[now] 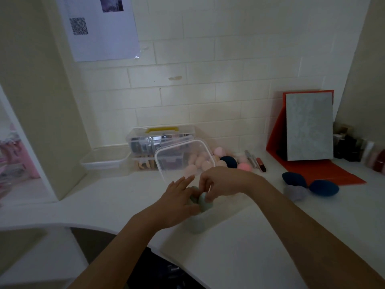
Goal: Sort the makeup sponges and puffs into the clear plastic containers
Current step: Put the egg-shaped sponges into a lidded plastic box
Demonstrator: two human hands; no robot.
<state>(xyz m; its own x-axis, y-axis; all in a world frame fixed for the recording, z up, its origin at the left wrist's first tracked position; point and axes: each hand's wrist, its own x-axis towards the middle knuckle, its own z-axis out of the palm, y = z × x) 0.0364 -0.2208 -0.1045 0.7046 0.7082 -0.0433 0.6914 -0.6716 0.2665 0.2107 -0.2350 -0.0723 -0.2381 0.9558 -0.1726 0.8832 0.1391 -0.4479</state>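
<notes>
Both hands meet over pale green sponges (203, 203) in the middle of the white counter. My right hand (220, 183) pinches one green sponge from above. My left hand (179, 203) rests over other green sponges, fingers spread; whether it grips them is unclear. Another green sponge (195, 225) lies just below the hands. Behind them a clear plastic container (183, 158) stands tilted, with peach sponges (200, 161) seen through it. Pink and navy sponges (229, 160) lie beside it. Two navy sponges (324, 187) and a grey puff (294, 192) lie at the right.
An empty clear tray (105, 158) stands at the back left. A clear box with a yellow handle (160, 135) sits against the tiled wall. Lip products (260, 163) lie by the sponges. A mirror on an orange stand (308, 126) and bottles (358, 148) fill the right.
</notes>
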